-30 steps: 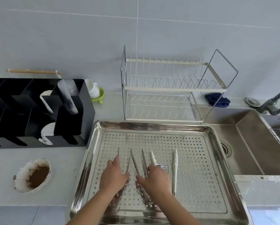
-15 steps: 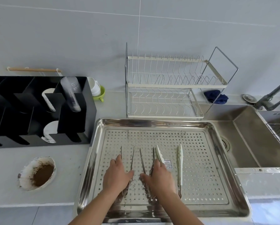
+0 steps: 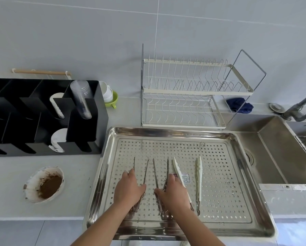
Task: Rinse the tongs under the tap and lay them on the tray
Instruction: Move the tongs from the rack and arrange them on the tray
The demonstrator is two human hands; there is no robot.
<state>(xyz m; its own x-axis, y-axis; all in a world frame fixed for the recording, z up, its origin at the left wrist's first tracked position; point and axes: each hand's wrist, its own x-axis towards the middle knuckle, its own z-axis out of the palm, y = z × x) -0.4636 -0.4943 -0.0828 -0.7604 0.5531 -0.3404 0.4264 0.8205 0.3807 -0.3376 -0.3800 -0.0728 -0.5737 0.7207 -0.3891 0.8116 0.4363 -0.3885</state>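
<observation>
Three pairs of tongs lie side by side on the perforated steel tray (image 3: pixel 166 131) in the lower centre of the frame, tips pointing toward the dish rack (image 3: pixel 184 107). The left grip (image 3: pixel 129 190) is curled round the hinge end of the left metal tongs (image 3: pixel 146 170). The right grip (image 3: pixel 173 194) is closed the same way on the middle metal tongs (image 3: pixel 155 172). The white-tipped tongs (image 3: pixel 199 178) lie free just right of them. Wet glints on the tray suggest the rinsing is done, though no water shows at the tap (image 3: pixel 297 110) at the right edge, above the sink (image 3: pixel 272 157). The task looks nearly finished: what seems left is letting go of the two metal pairs.
</observation>
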